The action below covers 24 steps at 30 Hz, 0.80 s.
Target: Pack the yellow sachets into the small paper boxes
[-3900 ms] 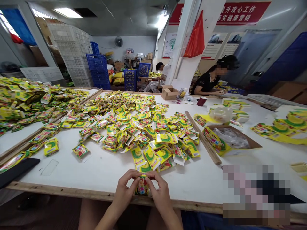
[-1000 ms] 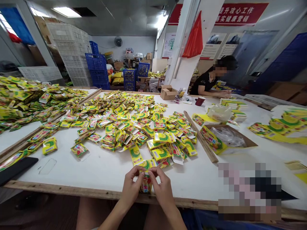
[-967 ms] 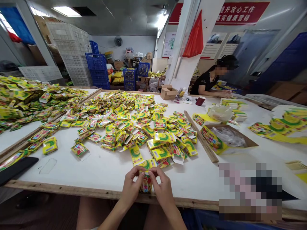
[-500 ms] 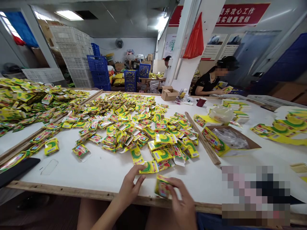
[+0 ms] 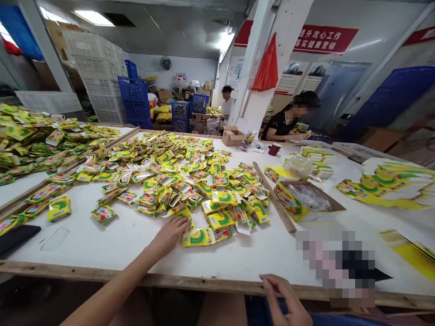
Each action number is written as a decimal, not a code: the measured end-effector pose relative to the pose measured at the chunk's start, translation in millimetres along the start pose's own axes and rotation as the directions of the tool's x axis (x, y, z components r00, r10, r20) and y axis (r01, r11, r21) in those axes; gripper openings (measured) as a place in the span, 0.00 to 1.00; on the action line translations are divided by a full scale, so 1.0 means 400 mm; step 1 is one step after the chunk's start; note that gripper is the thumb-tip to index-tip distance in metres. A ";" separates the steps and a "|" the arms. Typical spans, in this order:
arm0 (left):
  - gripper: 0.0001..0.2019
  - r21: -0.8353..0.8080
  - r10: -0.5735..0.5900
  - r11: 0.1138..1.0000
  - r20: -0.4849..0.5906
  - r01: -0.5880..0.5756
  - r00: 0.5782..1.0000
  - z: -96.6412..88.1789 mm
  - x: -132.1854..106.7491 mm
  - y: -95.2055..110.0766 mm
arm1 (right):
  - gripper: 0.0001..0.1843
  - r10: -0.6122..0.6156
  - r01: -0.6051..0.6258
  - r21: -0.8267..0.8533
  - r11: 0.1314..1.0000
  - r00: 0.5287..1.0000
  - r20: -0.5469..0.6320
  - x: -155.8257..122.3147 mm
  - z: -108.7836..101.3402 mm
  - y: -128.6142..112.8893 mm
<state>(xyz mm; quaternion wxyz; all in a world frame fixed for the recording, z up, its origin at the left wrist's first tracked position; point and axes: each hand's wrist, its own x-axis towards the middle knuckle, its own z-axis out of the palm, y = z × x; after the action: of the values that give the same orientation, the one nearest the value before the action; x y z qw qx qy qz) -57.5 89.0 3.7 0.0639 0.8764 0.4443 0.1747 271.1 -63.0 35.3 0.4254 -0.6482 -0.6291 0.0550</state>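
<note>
Ideally, the left hand (image 5: 173,229), whose fingers partly cover a yellow packet (image 5: 191,223) at the near edge of the pile (image 5: 159,170), grip unclear, pinches it lightly without dragging the neighbouring packet (image 5: 200,237), while the right hand (image 5: 283,299) hangs loosely parted, nothing visible in it, by the bench (image 5: 136,244).

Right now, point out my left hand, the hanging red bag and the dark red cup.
Left hand (image 5: 172,231): head view, back of the hand.
Red bag (image 5: 267,72): head view, its middle.
Dark red cup (image 5: 273,150): head view, its side.

Right grip (image 5: 286,302) partly beyond the bottom edge, pixelated patch (image 5: 335,267) nearby unreadable
</note>
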 end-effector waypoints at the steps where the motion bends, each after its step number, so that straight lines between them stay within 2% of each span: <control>1: 0.32 0.021 0.029 0.999 0.027 -0.029 0.999 -0.005 0.003 -0.006 | 0.15 -0.029 0.027 0.049 0.998 0.999 0.027 0.007 0.027 -0.024; 3: 0.35 0.047 0.101 0.993 0.106 -0.107 0.989 -0.013 0.021 -0.014 | 0.14 -0.053 0.044 0.121 0.992 0.996 0.077 0.018 0.071 -0.058; 6: 0.30 0.010 0.229 0.972 0.211 -0.237 0.950 -0.027 0.072 -0.019 | 0.12 -0.098 0.070 0.212 0.975 0.987 0.127 0.020 0.117 -0.086; 9: 0.23 -0.012 0.275 0.960 0.214 -0.279 0.937 -0.058 0.109 -0.018 | 0.12 -0.137 0.088 0.289 0.953 0.978 0.155 0.011 0.145 -0.096; 12: 0.28 -0.095 0.197 0.977 0.091 -0.189 0.976 -0.098 0.093 -0.014 | 0.11 -0.134 0.070 0.318 0.946 0.973 0.185 0.004 0.160 -0.099; 14: 0.31 -0.363 0.022 0.931 -0.060 -0.042 0.998 -0.114 0.057 -0.004 | 0.11 -0.107 0.051 0.326 0.944 0.982 0.157 0.002 0.174 -0.103; 15: 0.31 -0.546 -0.094 0.837 -0.107 0.021 0.990 -0.116 0.035 0.005 | 0.10 -0.086 0.034 0.331 0.943 0.986 0.142 0.003 0.184 -0.108; 17: 0.30 -0.848 -0.268 0.525 -0.086 0.071 0.960 -0.105 -0.007 0.029 | 0.10 -0.049 -0.003 0.347 0.938 0.989 0.140 0.009 0.213 -0.125; 19: 0.30 -0.978 -0.327 0.193 0.007 0.074 0.945 -0.076 -0.041 0.059 | 0.12 -0.030 -0.028 0.371 0.928 0.988 0.150 0.018 0.253 -0.152; 20: 0.31 -0.995 -0.328 0.066 0.054 0.080 0.943 -0.058 -0.053 0.076 | 0.13 -0.029 -0.036 0.389 0.921 0.987 0.160 0.023 0.275 -0.167; 21: 0.31 -0.996 -0.328 -0.023 0.094 0.091 0.940 -0.039 -0.062 0.091 | 0.15 -0.028 -0.047 0.415 0.909 0.984 0.174 0.028 0.299 -0.183; 22: 0.31 -0.992 -0.343 -0.073 0.124 0.105 0.931 -0.021 -0.069 0.105 | 0.16 -0.028 -0.063 0.448 0.892 0.981 0.193 0.032 0.322 -0.198; 24: 0.31 -0.990 -0.423 -0.083 0.142 0.118 0.895 0.004 -0.076 0.126 | 0.16 -0.028 -0.107 0.519 0.848 0.969 0.247 0.037 0.362 -0.225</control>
<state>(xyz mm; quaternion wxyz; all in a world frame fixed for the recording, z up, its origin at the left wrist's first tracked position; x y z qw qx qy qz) -35.2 34.7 8.2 0.6502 0.4319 0.3578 0.5125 117.0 5.8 6.5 0.5050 -0.5072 -0.6237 0.3143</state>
